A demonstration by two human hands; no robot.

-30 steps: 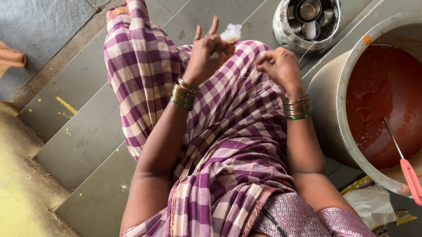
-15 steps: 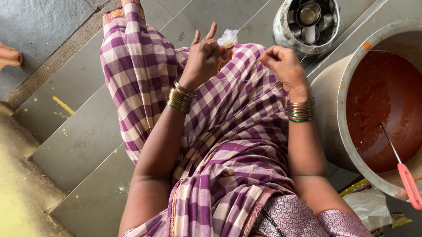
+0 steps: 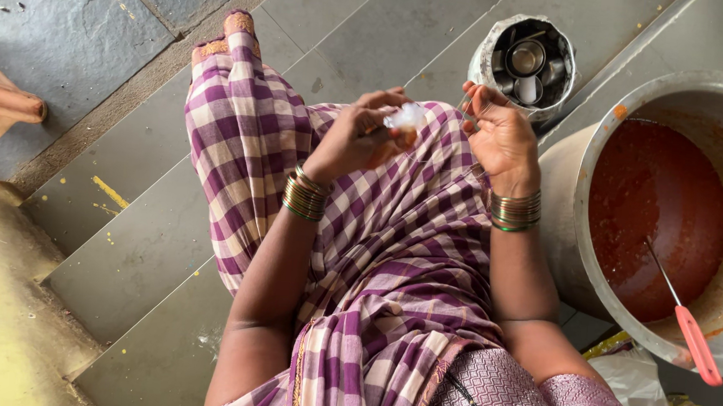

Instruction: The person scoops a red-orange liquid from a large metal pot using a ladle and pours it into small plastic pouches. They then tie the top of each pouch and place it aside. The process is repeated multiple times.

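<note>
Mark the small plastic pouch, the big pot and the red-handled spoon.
small plastic pouch [image 3: 406, 116], head view, on its knotted white top.
big pot [image 3: 593, 142], head view, on its left rim.
red-handled spoon [image 3: 698, 344], head view, on the red handle.

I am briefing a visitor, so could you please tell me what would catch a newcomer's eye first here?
Probably the big metal pot of red sauce at the right, with a red-handled ladle leaning in it. Next, at centre, the left hand pinches a small clear plastic pouch over the purple checked cloth, the right hand close beside it.
</note>
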